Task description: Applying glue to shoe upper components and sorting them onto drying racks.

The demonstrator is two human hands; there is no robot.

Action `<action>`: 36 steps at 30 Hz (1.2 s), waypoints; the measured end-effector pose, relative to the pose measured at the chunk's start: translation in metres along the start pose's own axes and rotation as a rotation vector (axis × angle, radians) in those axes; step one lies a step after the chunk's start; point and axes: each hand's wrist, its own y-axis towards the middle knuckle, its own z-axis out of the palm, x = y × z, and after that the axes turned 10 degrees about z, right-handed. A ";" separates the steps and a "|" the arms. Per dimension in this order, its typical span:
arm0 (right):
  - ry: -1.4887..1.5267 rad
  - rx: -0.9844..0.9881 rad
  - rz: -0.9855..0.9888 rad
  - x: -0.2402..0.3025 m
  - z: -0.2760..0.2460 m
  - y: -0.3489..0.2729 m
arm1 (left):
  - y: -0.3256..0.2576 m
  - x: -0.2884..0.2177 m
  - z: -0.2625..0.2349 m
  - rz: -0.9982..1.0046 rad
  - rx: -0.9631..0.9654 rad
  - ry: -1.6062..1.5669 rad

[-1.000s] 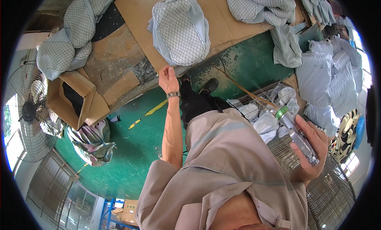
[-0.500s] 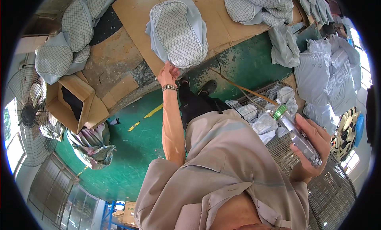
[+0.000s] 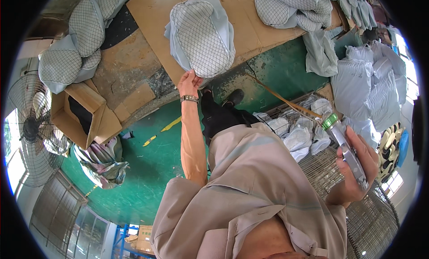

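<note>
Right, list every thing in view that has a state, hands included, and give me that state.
Gray grid-patterned piece: lying grid side up on the cardboard sheet
Left hand: at that piece's near edge; grip unclear
Metal tool: held
Right hand: closed around the tool
Cardboard box: open, dark material inside
Patterned cloth: bunched up
Pale sacks: bulging, piled together
Fan: spinning or stopped, can't tell

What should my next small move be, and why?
Probably swing the tool in toward the pad. The pad lies grid side up on the cardboard, and the left grip has its fingertips at the pad's near edge. The right grip holds the tool well off to the right, so that side seems the one to move.
</note>
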 end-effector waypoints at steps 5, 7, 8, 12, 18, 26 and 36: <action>-0.012 0.195 -0.301 -0.007 -0.004 0.011 | 0.005 0.002 -0.008 0.003 0.011 -0.029; -0.044 0.132 -0.303 -0.007 0.000 0.011 | 0.006 0.003 -0.009 -0.006 0.019 -0.021; -0.078 0.068 -0.309 -0.007 0.002 0.012 | 0.006 0.004 -0.009 -0.010 0.002 -0.014; 0.001 0.186 -0.306 -0.013 -0.004 0.012 | 0.009 0.003 -0.010 0.017 -0.012 0.031; 0.028 0.334 -0.321 -0.020 -0.022 0.015 | 0.001 -0.002 -0.005 0.066 -0.053 0.097; -0.054 0.108 -0.064 -0.022 -0.026 -0.002 | -0.011 -0.026 0.012 0.171 -0.092 0.317; 0.120 0.013 -0.246 -0.027 -0.012 -0.011 | -0.013 -0.093 0.073 0.336 0.021 -0.223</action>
